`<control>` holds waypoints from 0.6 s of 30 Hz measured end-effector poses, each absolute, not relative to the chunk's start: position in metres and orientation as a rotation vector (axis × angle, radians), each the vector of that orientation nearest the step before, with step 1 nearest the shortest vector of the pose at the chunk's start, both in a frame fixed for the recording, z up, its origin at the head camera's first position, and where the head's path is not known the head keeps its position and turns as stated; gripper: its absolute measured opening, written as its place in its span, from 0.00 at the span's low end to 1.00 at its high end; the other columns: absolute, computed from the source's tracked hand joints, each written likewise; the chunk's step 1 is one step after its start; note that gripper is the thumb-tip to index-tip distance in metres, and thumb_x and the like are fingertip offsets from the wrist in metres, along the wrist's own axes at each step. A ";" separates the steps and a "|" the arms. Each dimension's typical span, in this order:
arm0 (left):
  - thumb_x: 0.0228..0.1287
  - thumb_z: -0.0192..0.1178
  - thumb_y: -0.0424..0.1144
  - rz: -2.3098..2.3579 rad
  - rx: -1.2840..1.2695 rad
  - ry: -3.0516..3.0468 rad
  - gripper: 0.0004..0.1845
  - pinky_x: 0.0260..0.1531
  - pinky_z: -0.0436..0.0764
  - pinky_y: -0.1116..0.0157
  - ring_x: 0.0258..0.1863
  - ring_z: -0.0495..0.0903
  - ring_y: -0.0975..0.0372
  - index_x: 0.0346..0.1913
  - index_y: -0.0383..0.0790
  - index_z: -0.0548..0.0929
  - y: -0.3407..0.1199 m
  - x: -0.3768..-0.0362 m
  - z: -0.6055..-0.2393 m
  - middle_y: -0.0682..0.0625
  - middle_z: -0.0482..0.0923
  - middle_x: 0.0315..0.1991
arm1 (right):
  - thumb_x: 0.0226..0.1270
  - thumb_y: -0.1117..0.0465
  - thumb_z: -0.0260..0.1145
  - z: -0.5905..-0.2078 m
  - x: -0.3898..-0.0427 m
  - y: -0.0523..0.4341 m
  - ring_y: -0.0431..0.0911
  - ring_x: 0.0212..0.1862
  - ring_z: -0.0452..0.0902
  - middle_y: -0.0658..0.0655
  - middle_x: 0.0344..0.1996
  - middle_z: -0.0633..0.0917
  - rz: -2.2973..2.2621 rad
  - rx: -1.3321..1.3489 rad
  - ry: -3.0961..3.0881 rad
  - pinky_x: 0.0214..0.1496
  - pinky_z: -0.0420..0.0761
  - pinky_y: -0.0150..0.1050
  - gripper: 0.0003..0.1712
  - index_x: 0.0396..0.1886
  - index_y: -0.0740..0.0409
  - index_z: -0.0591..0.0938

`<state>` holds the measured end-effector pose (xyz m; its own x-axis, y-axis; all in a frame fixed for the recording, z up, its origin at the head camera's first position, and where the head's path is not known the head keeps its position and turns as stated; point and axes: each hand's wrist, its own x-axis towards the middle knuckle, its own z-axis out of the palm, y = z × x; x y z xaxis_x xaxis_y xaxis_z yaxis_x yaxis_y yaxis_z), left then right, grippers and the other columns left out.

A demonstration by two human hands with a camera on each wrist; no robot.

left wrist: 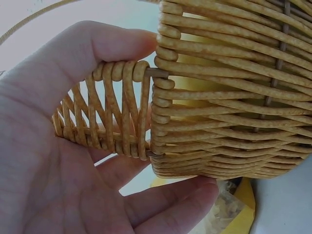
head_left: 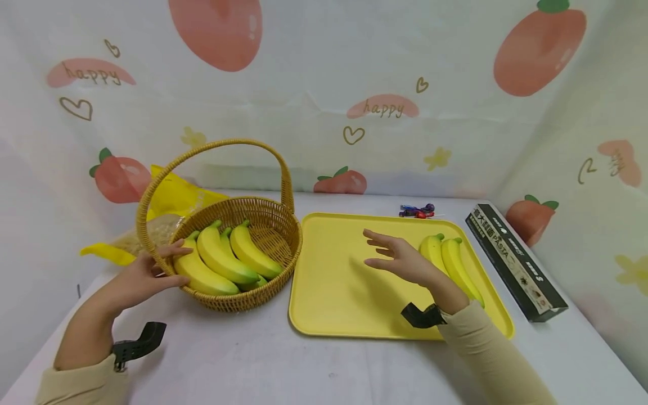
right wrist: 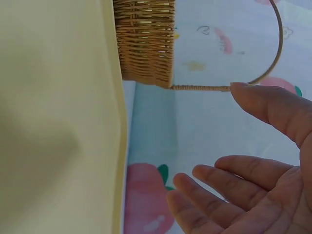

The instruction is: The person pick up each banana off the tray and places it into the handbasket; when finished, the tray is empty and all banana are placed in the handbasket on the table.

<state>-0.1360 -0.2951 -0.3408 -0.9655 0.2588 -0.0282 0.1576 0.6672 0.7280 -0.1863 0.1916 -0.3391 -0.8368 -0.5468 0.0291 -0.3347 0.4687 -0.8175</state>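
Note:
A woven wicker basket with a tall arched handle stands on the left and holds several bananas. My left hand grips it where the handle meets the rim. In the left wrist view the handle's base passes between thumb and fingers, and the thumb tip touches the rim. My right hand hovers above a yellow tray, fingers spread and palm turned left, holding nothing. Two bananas lie at the tray's right side, partly hidden by my right forearm.
Behind the basket leans a yellow bag with a clear part. A long dark pasta box lies right of the tray. Small wrapped lollipops lie beyond the tray's back edge. A patterned cloth hangs behind the table.

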 end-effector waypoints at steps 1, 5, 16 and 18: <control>0.59 0.63 0.41 1.181 0.338 2.746 0.32 0.50 0.71 0.39 0.60 0.59 0.29 0.65 0.33 0.66 -0.295 -0.136 -0.341 0.28 0.49 0.70 | 0.64 0.57 0.62 -0.340 -0.184 0.194 0.59 0.70 0.56 0.64 0.71 0.59 -1.296 -0.757 2.494 0.69 0.61 0.53 0.40 0.71 0.62 0.57; 0.60 0.63 0.42 1.170 0.323 2.746 0.33 0.51 0.71 0.39 0.60 0.60 0.30 0.65 0.34 0.66 -0.294 -0.136 -0.341 0.29 0.49 0.70 | 0.64 0.57 0.62 -0.344 -0.175 0.208 0.61 0.69 0.57 0.67 0.69 0.60 -1.308 -0.692 2.551 0.68 0.62 0.55 0.40 0.71 0.63 0.57; 0.60 0.62 0.43 1.164 0.318 2.741 0.32 0.49 0.74 0.40 0.59 0.61 0.30 0.65 0.34 0.66 -0.294 -0.135 -0.341 0.29 0.48 0.70 | 0.66 0.59 0.60 -0.356 -0.161 0.250 0.63 0.68 0.58 0.69 0.69 0.60 -1.394 -0.421 2.718 0.65 0.63 0.52 0.37 0.70 0.68 0.57; 0.60 0.62 0.43 1.165 0.312 2.740 0.32 0.49 0.74 0.40 0.59 0.62 0.30 0.65 0.34 0.65 -0.294 -0.135 -0.341 0.29 0.48 0.70 | 0.67 0.59 0.60 -0.356 -0.161 0.253 0.63 0.68 0.57 0.69 0.69 0.60 -1.418 -0.370 2.751 0.64 0.64 0.51 0.36 0.69 0.68 0.58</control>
